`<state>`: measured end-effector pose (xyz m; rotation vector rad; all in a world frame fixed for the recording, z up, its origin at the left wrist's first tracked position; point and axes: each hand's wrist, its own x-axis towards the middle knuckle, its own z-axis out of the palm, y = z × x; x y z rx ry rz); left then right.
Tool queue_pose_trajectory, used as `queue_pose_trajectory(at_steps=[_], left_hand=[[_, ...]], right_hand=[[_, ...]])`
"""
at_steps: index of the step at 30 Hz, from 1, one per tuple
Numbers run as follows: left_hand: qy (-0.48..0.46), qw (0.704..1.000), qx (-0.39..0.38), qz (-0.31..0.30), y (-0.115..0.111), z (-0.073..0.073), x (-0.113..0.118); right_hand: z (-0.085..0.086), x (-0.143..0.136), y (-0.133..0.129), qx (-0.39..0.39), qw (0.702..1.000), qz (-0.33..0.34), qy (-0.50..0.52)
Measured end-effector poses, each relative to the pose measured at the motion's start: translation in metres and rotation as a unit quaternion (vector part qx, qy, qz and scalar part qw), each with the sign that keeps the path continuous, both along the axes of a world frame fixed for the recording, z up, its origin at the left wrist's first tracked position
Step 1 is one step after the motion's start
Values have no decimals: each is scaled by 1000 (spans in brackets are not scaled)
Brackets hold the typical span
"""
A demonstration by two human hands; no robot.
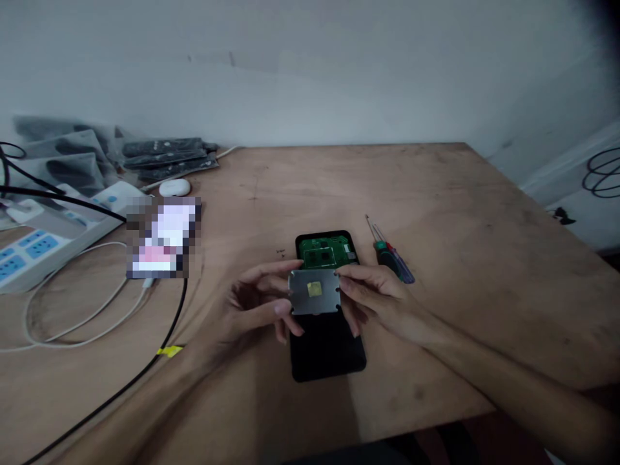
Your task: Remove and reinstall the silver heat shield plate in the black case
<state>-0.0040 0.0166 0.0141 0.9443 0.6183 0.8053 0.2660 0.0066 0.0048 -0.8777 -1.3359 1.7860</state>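
Note:
A flat silver metal plate (pixel 301 298) with notched side edges and a small yellowish square pad (pixel 314 289) is held up between my two hands. My left hand (pixel 259 300) grips its left edge with thumb and fingers. At the right edge my right hand (pixel 375 290) pinches it near the upper corner. Below the plate lies a black rectangular device casing (pixel 329 349) on the table. Its far end is open and shows a green circuit board (pixel 314 248). The plate and my fingers hide the casing's middle.
Two screwdrivers (pixel 394 261) lie right of the casing. On the left are a lit phone (pixel 167 236) with a white cable, a white power strip (pixel 72 226), a white earbud case (pixel 175 188) and a black cable (pixel 169 332) with yellow tape. Bagged dark items (pixel 167 155) rest by the wall.

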Motion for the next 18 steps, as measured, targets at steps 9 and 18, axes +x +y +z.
queue_pose_trajectory(at_steps=[9,18], left_hand=[[136,986,81,47,-10,5,8],[170,972,128,100,-12,8,6]], right_hand=[[1,1,1,-8,1000,-2,-16],[-3,2,2,1,1000,-9,-2]])
